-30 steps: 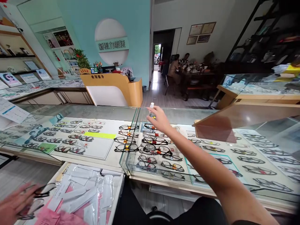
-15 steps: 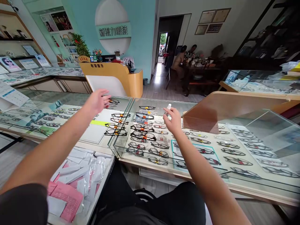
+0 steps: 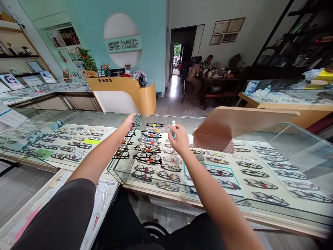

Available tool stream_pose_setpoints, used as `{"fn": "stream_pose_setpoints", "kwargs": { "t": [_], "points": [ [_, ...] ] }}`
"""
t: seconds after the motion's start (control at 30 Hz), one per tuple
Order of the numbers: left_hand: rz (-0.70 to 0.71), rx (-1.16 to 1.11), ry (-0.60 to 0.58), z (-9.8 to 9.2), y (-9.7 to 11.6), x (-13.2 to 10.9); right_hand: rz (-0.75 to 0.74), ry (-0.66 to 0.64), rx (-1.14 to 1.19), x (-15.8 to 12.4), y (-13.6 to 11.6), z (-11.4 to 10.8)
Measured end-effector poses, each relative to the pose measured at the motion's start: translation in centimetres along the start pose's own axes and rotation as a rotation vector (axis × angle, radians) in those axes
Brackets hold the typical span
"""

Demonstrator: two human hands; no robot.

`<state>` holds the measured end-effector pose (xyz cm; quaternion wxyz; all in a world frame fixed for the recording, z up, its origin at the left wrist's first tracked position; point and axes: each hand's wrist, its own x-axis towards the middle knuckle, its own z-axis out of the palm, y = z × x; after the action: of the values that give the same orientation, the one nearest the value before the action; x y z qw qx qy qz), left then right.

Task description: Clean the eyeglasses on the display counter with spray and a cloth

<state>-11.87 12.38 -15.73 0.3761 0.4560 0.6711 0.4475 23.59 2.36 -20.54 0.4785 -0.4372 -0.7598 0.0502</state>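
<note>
Small bottle (image 3: pixel 173 125) is sitting pinched in my right hand (image 3: pixel 180 141) near the glass counter's (image 3: pixel 73 117) far edge; left hand (image 3: pixel 129 122) is reaching flat-open beside black frames (image 3: pixel 135 125), gripping nothing.

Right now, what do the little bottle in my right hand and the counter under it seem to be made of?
The small white-capped bottle, pinched in your right hand, is probably plastic: matt opaque cap, body mostly hidden. The flat display counter top looks like clear polished glass: it mirrors the room and shows the eyeglasses beneath.
</note>
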Motion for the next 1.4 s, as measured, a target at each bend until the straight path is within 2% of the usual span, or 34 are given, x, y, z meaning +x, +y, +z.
{"fn": "stream_pose_setpoints", "kwargs": {
  "t": [0.1,0.23,0.57,0.73,0.83,0.93,0.97,1.0,1.07,1.1,1.13,1.2,1.3,1.4],
  "points": [
    [-0.119,-0.009,0.041,-0.4,-0.5,0.4,0.015,-0.009,0.008,0.1,-0.3,0.0],
    [-0.187,-0.002,0.042,-1.0,-0.5,0.5,0.022,-0.016,0.012,0.2,-0.5,-0.1],
    [-0.211,0.071,-0.030,-2.2,0.9,0.2,0.031,-0.028,0.002,0.2,-0.5,-0.3],
    [-0.165,0.177,-0.005,-3.1,2.5,-1.2,0.050,-0.033,-0.008,0.4,-0.5,-0.5],
    [-0.040,0.236,0.010,-2.8,3.0,-3.7,0.048,-0.016,0.003,0.4,-1.0,-0.8],
    [0.130,0.244,-0.043,-0.8,2.2,-8.6,0.011,0.000,0.128,0.2,-2.4,-1.1],
    [0.204,0.243,-0.084,0.3,1.6,-10.7,-0.006,-0.010,0.206,0.0,-3.2,-1.2],
    [0.320,0.259,-0.168,1.4,1.0,-12.9,-0.022,-0.028,0.296,-0.3,-4.0,-1.3],
    [0.456,0.241,-0.325,3.7,-0.3,-17.0,-0.044,-0.087,0.473,-0.9,-5.8,-1.4],
    [0.496,0.225,-0.387,4.7,-0.9,-18.8,-0.053,-0.122,0.544,-1.2,-6.7,-1.4],
    [0.512,0.209,-0.401,5.5,-1.5,-20.4,-0.065,-0.158,0.598,-1.6,-7.5,-1.5],
    [0.498,0.176,-0.369,6.3,-2.4,-22.6,-0.091,-0.229,0.671,-2.2,-8.6,-1.6],
    [0.435,0.120,-0.263,5.2,-3.5,-24.0,-0.087,-0.301,0.731,-2.4,-9.2,-1.9],
    [0.375,0.065,-0.094,1.2,-4.4,-23.4,0.014,-0.221,0.736,-2.0,-8.5,-2.1]
  ]
}}
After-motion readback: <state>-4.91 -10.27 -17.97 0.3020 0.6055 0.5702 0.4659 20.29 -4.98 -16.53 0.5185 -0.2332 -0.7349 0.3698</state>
